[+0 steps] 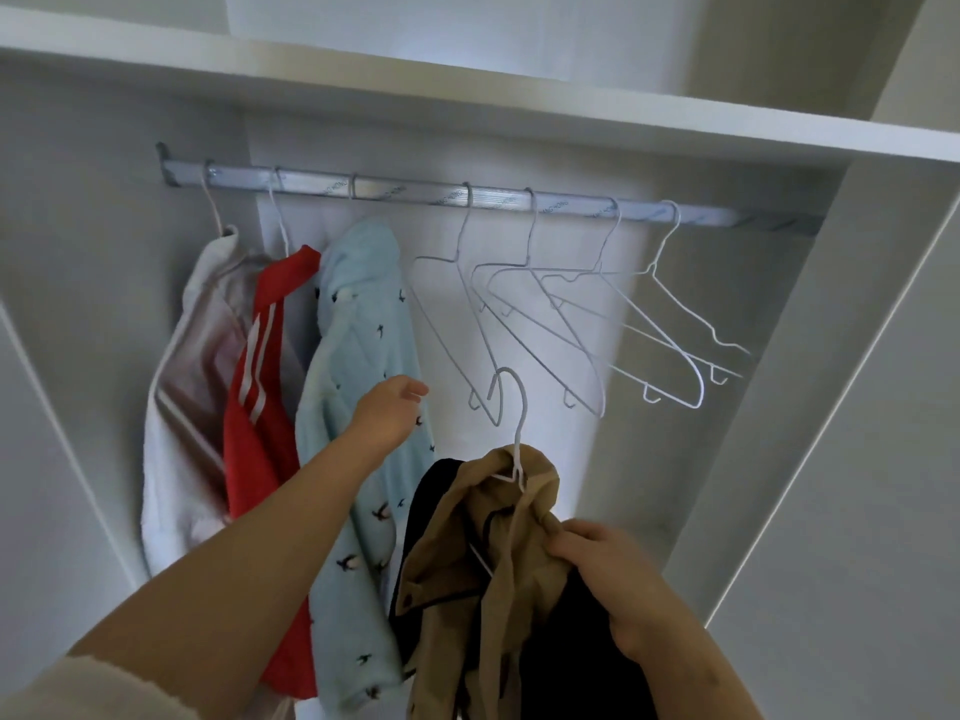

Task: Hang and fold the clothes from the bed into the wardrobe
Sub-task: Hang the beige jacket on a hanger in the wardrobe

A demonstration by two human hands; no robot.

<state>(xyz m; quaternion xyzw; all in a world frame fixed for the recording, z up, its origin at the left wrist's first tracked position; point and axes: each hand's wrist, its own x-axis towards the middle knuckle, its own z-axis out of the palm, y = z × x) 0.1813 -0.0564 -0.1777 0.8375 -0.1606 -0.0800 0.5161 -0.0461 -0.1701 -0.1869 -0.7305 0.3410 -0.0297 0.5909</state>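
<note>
1. While the right hand [623, 584] grips a bunched tan garment [452, 563] low and nearest to me, fingers curled round the cloth, that garment sits on a white wire hanger [521, 423]. Its hook points up, well below the rail and not yet on it.
2. A bit further in, the left hand [387, 413] lies w/ fingers relaxed against the pale blue top [358, 314], holding nothing. It looks to be nudging that top aside to make a gap, tho that's my read.
3. Done so far, by the look: 3 pieces hung at the rail's left end. There's a cream one [192, 387], a red one [265, 397] w/ white stripes, then the blue w/ small bird prints, all packed close and touching.
4. Left to do: get the tan garment's hook over the rail, prob. betw. the blue top and the first of 4 empty hangers [597, 272] on the right. The bed's out of sight, so I can't tell how many clothes remain. No folded ones show.
5. Furthest back, a grey metal rail [405, 192] spans the compartment under a white shelf [467, 96]. A white wardrobe wall [841, 356] stands to the right, and there's a bright patch on the back panel.
</note>
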